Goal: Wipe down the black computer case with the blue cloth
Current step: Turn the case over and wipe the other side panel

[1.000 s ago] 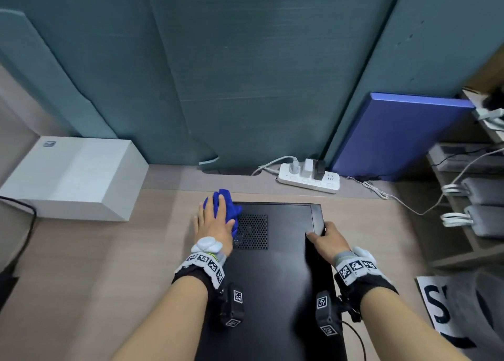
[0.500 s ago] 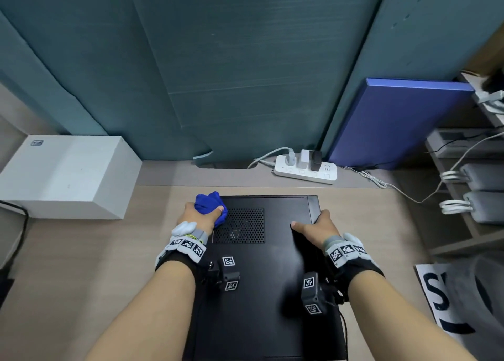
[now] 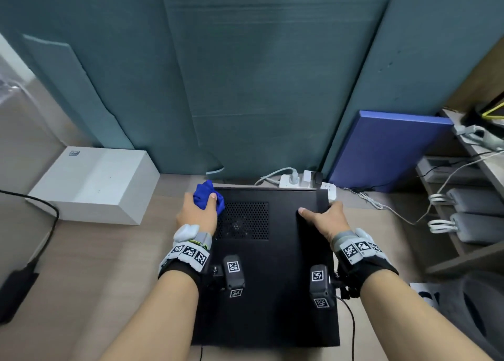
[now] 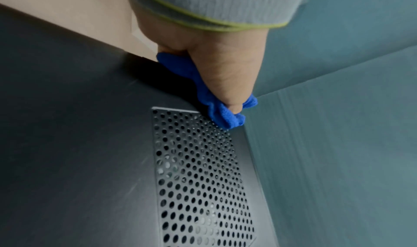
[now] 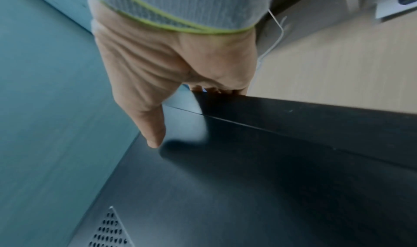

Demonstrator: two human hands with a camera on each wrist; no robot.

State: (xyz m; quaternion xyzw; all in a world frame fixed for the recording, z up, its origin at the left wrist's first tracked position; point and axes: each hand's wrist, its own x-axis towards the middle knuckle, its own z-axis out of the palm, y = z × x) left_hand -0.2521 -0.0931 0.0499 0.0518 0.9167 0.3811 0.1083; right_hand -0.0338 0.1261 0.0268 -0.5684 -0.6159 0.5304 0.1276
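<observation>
The black computer case (image 3: 272,292) lies flat on the wooden floor, with a perforated vent (image 3: 242,220) near its far left part. At the case's far left corner my left hand (image 3: 200,213) grips the bunched blue cloth (image 3: 206,197) and holds it against the top panel beside the vent. The left wrist view has the blue cloth (image 4: 216,108) pinched under my thumb at the vent's corner (image 4: 158,110). Over the far right edge sits my right hand (image 3: 324,216): thumb flat on top, fingers curled over the side of the case (image 5: 270,170).
A white box (image 3: 92,183) stands on the floor to the left. A white power strip (image 3: 305,182) with plugs and cables lies just behind the case, against teal wall panels. A blue board (image 3: 381,150) leans at the right, beside a shelf (image 3: 463,224) of grey devices with cables.
My left hand went from lying flat on the cloth to gripping it bunched at the far left corner. My right hand kept its hold on the right edge.
</observation>
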